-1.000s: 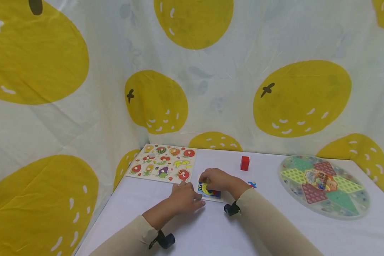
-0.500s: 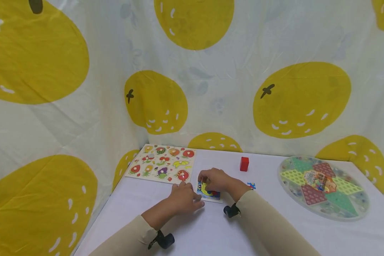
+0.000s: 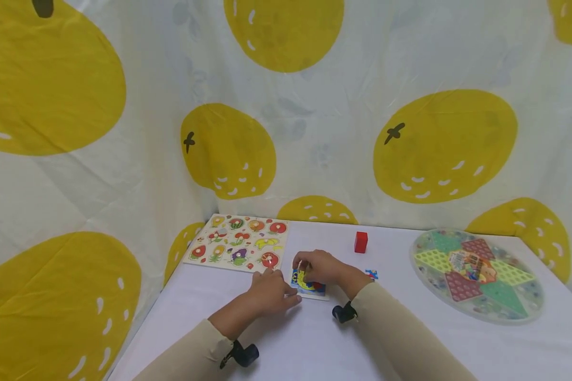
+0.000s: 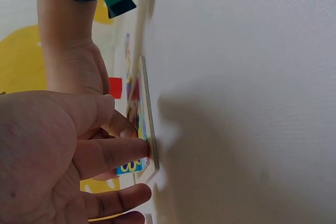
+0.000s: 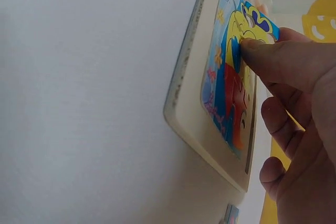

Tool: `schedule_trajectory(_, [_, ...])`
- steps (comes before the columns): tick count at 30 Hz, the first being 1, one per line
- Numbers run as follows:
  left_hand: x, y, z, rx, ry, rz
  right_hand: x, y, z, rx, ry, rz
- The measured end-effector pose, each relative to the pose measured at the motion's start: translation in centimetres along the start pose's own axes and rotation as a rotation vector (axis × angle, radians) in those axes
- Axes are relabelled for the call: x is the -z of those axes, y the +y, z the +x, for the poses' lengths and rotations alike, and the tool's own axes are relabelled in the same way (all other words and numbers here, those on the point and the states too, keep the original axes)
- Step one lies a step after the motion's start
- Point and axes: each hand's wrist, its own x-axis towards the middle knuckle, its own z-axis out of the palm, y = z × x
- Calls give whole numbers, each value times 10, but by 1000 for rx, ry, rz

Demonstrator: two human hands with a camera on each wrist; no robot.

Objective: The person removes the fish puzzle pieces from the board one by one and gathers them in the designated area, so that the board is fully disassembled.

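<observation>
Glossy puzzle piece (image 5: 257,20), matt wooden tray (image 5: 202,128), finely textured tablecloth (image 4: 252,77), plastic-looking game board (image 3: 476,279)

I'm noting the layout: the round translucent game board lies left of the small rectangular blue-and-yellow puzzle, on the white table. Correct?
Wrong side: the head view shows the round game board lying right of the small puzzle, on the white table.

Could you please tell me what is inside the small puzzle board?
Inside the small puzzle board, a blue, yellow and red picture shows. The right hand covers part of it; what lies behind that hand, or under the picture, cannot be seen.
</observation>
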Motion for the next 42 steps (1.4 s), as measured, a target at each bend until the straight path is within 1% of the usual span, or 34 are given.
schedule_trajectory(4, [0, -1, 2, 5, -6, -9, -1, 2, -1, 7, -11, 26])
schedule_trajectory(8, [0, -3, 8, -7, -6, -3, 0, 4, -2, 3, -17, 50])
schedule_trajectory(13, [0, -5, 13, 0, -15, -7, -1, 8, -1, 6, -23, 68])
schedule_trajectory(18, [0, -6, 11, 6, -21, -39, -6, 10, 0, 16, -32, 78])
schedule_trajectory(22, [-1, -9, 8, -10, -12, -59, -12, 9, -1, 32, -29, 65])
schedule_trajectory(27, [-5, -14, 7, -19, 13, -45, -15, 6, -1, 43, -27, 63])
schedule_trajectory(31, [-8, -17, 11, -30, 27, -7, -12, 3, 0, 38, -21, 21])
schedule_trajectory(36, [-8, -13, 16, -28, 30, 18, -4, 3, 2, 31, -6, -20])
schedule_trajectory(42, [-5, -8, 16, -16, 24, 34, -1, 8, 5, 24, -16, 15])
